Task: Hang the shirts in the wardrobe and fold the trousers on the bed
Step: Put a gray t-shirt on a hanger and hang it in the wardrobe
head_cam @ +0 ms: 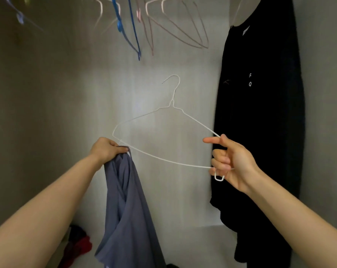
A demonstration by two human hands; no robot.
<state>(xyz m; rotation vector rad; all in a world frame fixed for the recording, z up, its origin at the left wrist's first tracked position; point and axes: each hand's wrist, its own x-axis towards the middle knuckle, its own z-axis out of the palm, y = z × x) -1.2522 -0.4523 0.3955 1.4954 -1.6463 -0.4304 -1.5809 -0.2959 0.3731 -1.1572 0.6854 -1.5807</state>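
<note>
Inside the wardrobe, my left hand (107,149) grips the top of a blue-grey shirt (129,209), which hangs down limp below my fist. My right hand (229,161) holds the right end of a white wire hanger (163,132), fingers curled round its lower bar and corner. The hanger stands upright between my hands, hook pointing up. Its left corner lies right at my left hand and the shirt's top edge. A black shirt (260,122) hangs at the right of the wardrobe.
Several bare hangers, pink (179,29) and blue (132,35), hang from the rail overhead. Dark and red clothes (76,246) lie on the wardrobe floor at the lower left. The pale back wall (163,190) is close behind the hanger.
</note>
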